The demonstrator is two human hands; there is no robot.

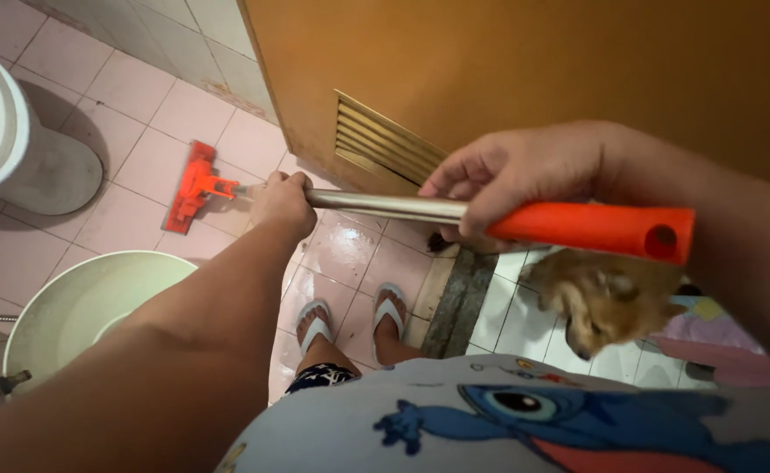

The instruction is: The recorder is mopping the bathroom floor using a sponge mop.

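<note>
Pink floor tiles (131,88) fill my view, with a white toilet (0,131) at nine o'clock and a pale bucket (78,302) at seven. My left hand (282,200) is wrapped tight round the steel mop handle (385,207), the orange mop head (190,187) lying flat on the tiles just beyond that grip at ten o'clock. My right hand (508,180) clasps the orange end sleeve (600,229). A tan dog (600,302) stands at four o'clock, below an orange-brown door (534,61).
</note>
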